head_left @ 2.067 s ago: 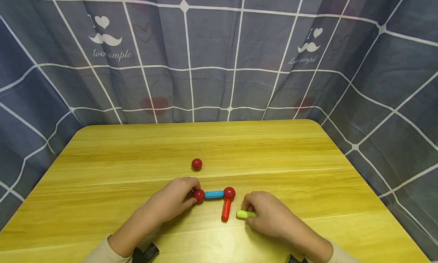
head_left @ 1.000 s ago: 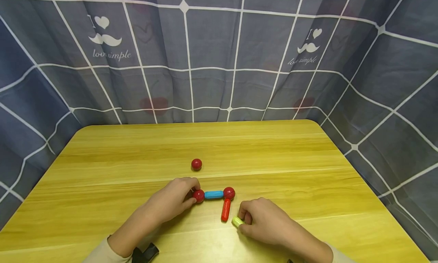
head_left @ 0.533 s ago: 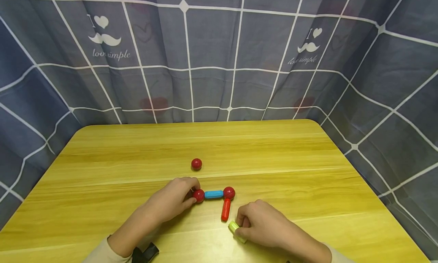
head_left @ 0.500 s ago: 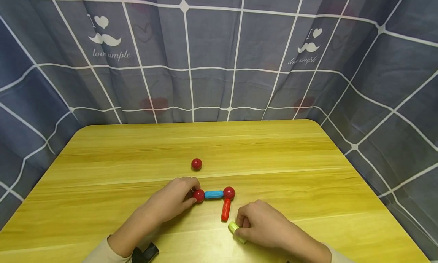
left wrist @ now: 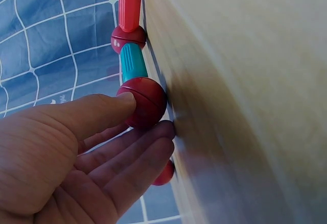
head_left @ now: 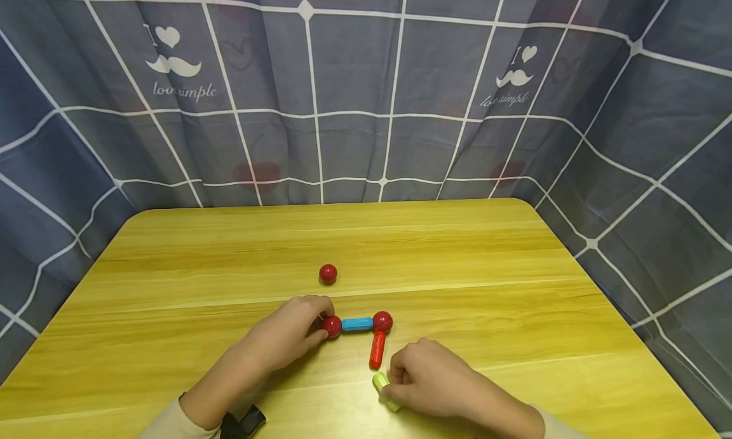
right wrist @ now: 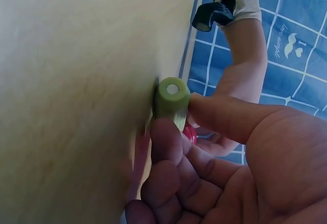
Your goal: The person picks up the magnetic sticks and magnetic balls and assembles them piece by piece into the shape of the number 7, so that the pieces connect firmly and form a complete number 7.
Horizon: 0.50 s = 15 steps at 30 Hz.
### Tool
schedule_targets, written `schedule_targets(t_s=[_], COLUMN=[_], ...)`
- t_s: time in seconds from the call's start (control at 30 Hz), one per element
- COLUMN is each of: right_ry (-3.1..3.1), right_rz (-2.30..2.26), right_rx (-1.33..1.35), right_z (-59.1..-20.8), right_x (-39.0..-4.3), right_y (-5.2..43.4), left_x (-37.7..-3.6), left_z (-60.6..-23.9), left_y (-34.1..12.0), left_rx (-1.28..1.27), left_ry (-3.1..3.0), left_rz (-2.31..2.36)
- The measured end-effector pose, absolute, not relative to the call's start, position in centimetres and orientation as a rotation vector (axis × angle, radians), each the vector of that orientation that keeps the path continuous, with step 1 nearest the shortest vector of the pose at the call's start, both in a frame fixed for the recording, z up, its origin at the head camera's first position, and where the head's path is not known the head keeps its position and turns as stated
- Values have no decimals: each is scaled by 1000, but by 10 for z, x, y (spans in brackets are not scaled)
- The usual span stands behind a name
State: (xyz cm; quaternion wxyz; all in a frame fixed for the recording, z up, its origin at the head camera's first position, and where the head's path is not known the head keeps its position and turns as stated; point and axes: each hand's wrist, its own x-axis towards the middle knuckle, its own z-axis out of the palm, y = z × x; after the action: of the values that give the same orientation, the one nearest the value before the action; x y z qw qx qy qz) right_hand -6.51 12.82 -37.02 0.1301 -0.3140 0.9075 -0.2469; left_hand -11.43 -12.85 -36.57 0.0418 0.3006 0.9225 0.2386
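Note:
My left hand (head_left: 294,331) pinches a dark red ball (left wrist: 148,101) between thumb and fingers. From that ball a blue magnetic rod (head_left: 357,324) runs right to a second red ball (head_left: 382,321). A red magnetic rod (head_left: 377,350) points from the second ball towards me. The yellow-green magnetic rod (head_left: 381,382) lies slanted just below the red rod's near end, and my right hand (head_left: 434,378) holds it with thumb and fingers. A pale round magnet shows in the end of the yellow-green rod in the right wrist view.
A loose red ball (head_left: 328,274) sits on the wooden table (head_left: 229,248) beyond my left hand. Behind the table hangs a dark grey-blue curtain (head_left: 354,147) with white grid lines, which also runs along both sides.
My right hand has moved left and nearer to me with the yellow-green rod, which has turned from lying sideways to slanting. The left hand and the joined pieces have stayed in place.

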Motion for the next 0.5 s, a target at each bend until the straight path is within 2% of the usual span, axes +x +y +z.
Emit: schedule_targets(t_s=[0.5], right_ry=[2644], right_rz=[-726], right_rx=[-915], right_z=[-373], right_x=[-65], right_y=[124], left_x=[-114], left_z=[-366], left_y=[-129], left_rx=[924], left_ry=[2823], left_rz=[700])
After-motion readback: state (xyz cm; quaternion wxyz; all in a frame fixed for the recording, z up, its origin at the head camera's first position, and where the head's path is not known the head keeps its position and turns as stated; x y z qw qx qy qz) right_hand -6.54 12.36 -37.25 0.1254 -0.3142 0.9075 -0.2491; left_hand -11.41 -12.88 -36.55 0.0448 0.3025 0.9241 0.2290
